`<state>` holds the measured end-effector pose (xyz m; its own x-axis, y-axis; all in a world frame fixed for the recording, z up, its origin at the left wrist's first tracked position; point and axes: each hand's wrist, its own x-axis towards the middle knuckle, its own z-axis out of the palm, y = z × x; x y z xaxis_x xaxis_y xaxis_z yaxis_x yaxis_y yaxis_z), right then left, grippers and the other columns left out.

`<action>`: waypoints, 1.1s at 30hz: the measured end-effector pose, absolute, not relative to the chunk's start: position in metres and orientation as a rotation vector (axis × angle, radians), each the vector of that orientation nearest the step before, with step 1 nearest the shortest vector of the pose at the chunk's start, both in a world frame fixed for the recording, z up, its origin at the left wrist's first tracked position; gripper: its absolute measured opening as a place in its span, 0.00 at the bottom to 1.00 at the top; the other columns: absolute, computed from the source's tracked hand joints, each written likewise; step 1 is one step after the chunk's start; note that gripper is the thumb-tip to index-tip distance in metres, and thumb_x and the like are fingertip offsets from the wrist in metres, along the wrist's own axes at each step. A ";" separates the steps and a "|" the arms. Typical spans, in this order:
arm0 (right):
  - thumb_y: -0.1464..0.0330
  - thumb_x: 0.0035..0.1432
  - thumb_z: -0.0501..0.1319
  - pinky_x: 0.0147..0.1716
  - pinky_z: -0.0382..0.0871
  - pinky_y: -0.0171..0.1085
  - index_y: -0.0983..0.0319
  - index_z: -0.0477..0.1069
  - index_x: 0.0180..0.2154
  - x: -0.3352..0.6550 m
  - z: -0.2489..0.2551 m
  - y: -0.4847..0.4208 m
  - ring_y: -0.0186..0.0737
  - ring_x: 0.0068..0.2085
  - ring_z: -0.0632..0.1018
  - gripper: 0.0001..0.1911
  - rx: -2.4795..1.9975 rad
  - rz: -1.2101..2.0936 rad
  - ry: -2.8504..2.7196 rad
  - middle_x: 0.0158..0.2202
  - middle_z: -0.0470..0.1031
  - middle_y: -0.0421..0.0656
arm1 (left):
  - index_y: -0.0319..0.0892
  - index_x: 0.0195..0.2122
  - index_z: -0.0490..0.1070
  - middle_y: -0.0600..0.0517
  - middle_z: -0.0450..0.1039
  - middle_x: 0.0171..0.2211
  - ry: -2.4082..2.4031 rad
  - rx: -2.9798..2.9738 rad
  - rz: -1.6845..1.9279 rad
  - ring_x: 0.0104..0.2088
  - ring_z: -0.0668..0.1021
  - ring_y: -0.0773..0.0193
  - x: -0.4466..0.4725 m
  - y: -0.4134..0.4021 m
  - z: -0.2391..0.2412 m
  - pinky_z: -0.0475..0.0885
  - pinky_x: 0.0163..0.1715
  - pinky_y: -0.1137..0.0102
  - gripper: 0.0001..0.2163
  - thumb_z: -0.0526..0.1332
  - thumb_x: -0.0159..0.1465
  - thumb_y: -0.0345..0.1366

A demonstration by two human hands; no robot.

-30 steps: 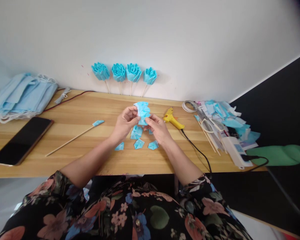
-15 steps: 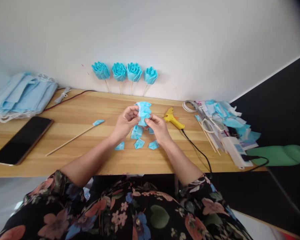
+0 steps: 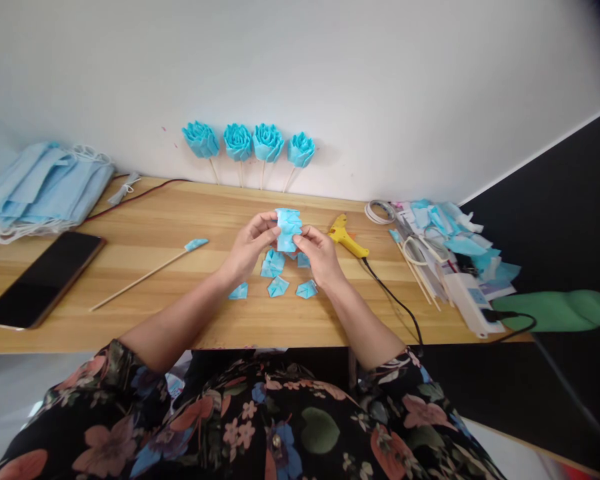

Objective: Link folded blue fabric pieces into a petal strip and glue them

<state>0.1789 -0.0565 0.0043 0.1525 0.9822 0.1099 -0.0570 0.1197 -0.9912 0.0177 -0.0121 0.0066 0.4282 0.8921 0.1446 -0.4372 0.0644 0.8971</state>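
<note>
Between my two hands is a piece of light blue mask fabric (image 3: 289, 230), creased and held up above the table. My left hand (image 3: 254, 241) pinches its left edge with thumb and fingers. At the lower right edge, my right hand (image 3: 317, 250) grips it the same way. Beneath lie several folded blue fabric pieces (image 3: 279, 287), some partly hidden by the hands. To the left rests a thin wooden stick (image 3: 140, 281) with a blue folded tip (image 3: 197, 245). A yellow glue gun (image 3: 349, 238) lies just right of my right hand.
Several blue fabric roses (image 3: 239, 143) on sticks lean against the wall. A stack of face masks (image 3: 47, 190) and a phone (image 3: 43, 280) are on the left. On the right are tape (image 3: 380, 212), scissors (image 3: 414, 251), fabric scraps (image 3: 447, 227) and a power strip (image 3: 473, 305).
The fabric piece is turned slightly in my fingers, its pleats now looking flatter. Both hands stay in nearly the same place. The view has shifted very slightly.
</note>
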 end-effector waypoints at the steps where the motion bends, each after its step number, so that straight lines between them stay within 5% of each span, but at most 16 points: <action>1: 0.56 0.51 0.70 0.30 0.67 0.35 0.58 0.69 0.26 0.179 0.004 -0.057 0.33 0.27 0.72 0.15 -1.149 1.044 -1.112 0.23 0.71 0.35 | 0.42 0.45 0.73 0.52 0.78 0.35 0.511 1.084 1.068 0.35 0.79 0.64 0.018 -0.012 0.007 0.74 0.37 0.69 0.15 0.71 0.59 0.38; 11: 0.50 0.51 0.70 0.31 0.72 0.36 0.58 0.73 0.31 0.177 0.003 -0.056 0.35 0.29 0.73 0.19 -1.136 1.146 -1.113 0.28 0.73 0.37 | 0.41 0.44 0.71 0.53 0.79 0.34 0.496 1.095 1.115 0.34 0.80 0.66 0.018 -0.010 0.007 0.74 0.36 0.72 0.19 0.75 0.54 0.34; 20: 0.55 0.49 0.70 0.32 0.72 0.37 0.59 0.75 0.30 0.174 0.004 -0.058 0.35 0.28 0.72 0.14 -1.106 1.203 -1.095 0.27 0.73 0.37 | 0.43 0.47 0.72 0.52 0.81 0.34 0.427 0.904 0.916 0.33 0.82 0.62 0.018 -0.012 0.008 0.76 0.36 0.67 0.23 0.77 0.52 0.36; 29: 0.58 0.53 0.68 0.31 0.67 0.36 0.59 0.75 0.31 0.178 -0.002 -0.056 0.34 0.27 0.72 0.11 -1.082 1.124 -1.102 0.25 0.74 0.36 | 0.41 0.43 0.75 0.53 0.77 0.31 0.466 0.813 0.917 0.30 0.78 0.65 0.019 -0.014 0.013 0.75 0.34 0.68 0.14 0.72 0.58 0.38; 33: 0.56 0.52 0.68 0.32 0.68 0.36 0.58 0.75 0.31 0.179 -0.004 -0.056 0.35 0.27 0.73 0.13 -1.133 1.114 -1.099 0.26 0.74 0.36 | 0.40 0.34 0.75 0.51 0.74 0.28 0.503 0.906 0.870 0.30 0.77 0.64 0.018 -0.011 0.011 0.72 0.32 0.69 0.11 0.67 0.63 0.43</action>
<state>0.1794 -0.0561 -0.0036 0.1119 0.9909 0.0744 -0.0879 0.0844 -0.9925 0.0176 -0.0108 0.0108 0.5677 0.8228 -0.0256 -0.4324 0.3246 0.8413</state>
